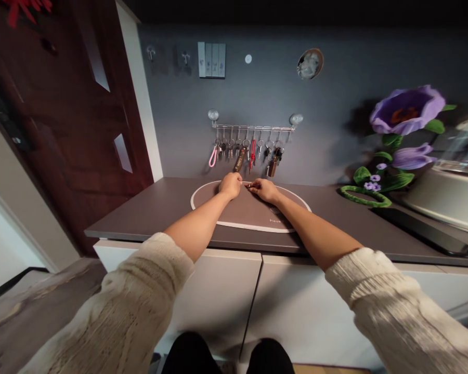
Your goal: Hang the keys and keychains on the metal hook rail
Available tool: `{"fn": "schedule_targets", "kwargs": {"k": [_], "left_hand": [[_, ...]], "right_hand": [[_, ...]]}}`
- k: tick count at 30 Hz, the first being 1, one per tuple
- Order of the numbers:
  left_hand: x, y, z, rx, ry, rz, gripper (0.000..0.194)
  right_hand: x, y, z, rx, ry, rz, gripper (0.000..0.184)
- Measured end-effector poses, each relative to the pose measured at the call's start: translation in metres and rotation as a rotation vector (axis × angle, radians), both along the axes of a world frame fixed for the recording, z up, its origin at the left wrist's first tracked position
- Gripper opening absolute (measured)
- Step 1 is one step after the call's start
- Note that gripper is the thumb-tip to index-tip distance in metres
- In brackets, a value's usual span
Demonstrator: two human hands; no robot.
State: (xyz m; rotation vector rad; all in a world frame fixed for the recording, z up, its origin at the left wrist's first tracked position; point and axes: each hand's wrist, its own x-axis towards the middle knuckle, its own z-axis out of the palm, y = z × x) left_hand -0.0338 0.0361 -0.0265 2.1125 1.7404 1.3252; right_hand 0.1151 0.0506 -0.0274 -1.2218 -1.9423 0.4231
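My left hand [231,185] is closed, low over the brown oval mat [245,213], just under the lower end of a brown key strap [239,159]. Whether its fingers touch the strap or hold something else is hidden. To its right, my right hand [264,190] pinches a small dark, shiny object [249,186] at its fingertips, too small to name surely. Above both hands, a clear hook rail [253,128] on the wall carries several key rings, among them a pink loop [212,156], a red cord [252,155] and a brown key holder [272,167].
The mat lies on a grey-brown counter [164,208] above white cabinet doors [206,291]. Purple fabric flowers [407,111] and a large pale appliance [452,192] with a clear lid stand at right. A dark red door [74,130] is at left. A switch panel [211,60] is on the wall.
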Motion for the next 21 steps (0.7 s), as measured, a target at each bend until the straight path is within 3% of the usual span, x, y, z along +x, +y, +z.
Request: {"fn": "schedule_targets", "kwargs": {"k": [8,15,21], "left_hand": [[0.0009,-0.0031,0.0011,-0.065,0.101,0.006,0.015],[0.0002,-0.0016,0.0012,-0.072,0.148,-0.013,0.021],[-0.0005,0.0028,-0.0019,-0.044,0.151,-0.059,0.025]], "right_hand": [[0.0024,0.0067,-0.0046,-0.063,-0.13,0.083,0.008],[0.0054,0.0045,-0.0045,-0.224,-0.01,0.25,0.018],[0.0066,-0.0012,-0.0006,-0.263,0.03,0.331,0.027]]}}
